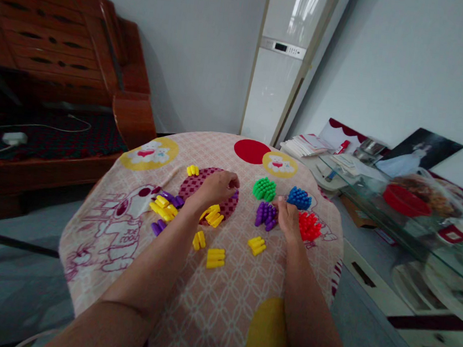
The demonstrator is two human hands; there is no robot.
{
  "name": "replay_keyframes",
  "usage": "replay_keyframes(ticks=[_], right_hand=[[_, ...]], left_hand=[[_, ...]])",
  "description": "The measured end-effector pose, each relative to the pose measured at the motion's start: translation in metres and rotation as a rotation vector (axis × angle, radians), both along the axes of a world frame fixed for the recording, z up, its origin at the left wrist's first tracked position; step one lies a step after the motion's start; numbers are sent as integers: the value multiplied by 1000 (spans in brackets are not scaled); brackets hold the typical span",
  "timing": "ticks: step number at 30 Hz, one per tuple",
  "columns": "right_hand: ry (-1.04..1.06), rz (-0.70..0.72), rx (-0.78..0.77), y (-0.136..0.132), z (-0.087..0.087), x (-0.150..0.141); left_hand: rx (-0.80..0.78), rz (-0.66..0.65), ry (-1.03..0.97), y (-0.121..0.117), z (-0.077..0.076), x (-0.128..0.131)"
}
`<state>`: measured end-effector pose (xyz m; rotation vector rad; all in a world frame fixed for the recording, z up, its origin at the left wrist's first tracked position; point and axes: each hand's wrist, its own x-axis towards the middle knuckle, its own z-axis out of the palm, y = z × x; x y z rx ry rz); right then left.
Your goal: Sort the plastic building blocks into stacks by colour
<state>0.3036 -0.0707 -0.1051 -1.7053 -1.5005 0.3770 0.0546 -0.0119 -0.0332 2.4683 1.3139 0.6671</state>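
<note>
My left hand (218,187) is over the dark red checked circle of the tablecloth, fingers curled together, with a bit of purple showing at the fingertips. It seems pinched on a small purple plastic piece (236,194), mostly hidden. My right hand (288,217) rests beside a cluster of purple pieces (266,215), its thumb side close to them; most of its fingers are hidden. Around it stand tight clusters of green pieces (264,189), blue pieces (299,198) and red pieces (309,227). Yellow pieces (215,258) lie in small groups nearer me, with more yellow pieces under my left wrist.
A mixed pile of yellow and purple pieces (165,206) lies left of my left forearm. The round table has a patterned cloth (224,306). At right is a glass shelf (377,212) with papers and a red bowl (407,200); at left, a wooden bench (132,120).
</note>
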Motion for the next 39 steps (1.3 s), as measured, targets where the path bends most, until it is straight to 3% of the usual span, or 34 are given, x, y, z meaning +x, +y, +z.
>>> replay_keyframes(ticks=[7,11,19,28,34,39], right_hand=[[-39,-3,5,-1,0,-1],[-72,-35,-13,1,2,-3],[-141,-5,-14,0,3,-3],[-86,11,26,-1,3,-4],[-106,11,3,0,3,-2],[-99,-5,-15,2,1,0]], left_hand=[[-202,-253,-166,-27,-2,41],[-192,-321,-127,-42,-5,60],[-23,-215,79,-58,-17,85],[-46,-99,167,-69,-26,98],[-1,-37,111,-64,-20,91],[21,90,166,-29,3,41]])
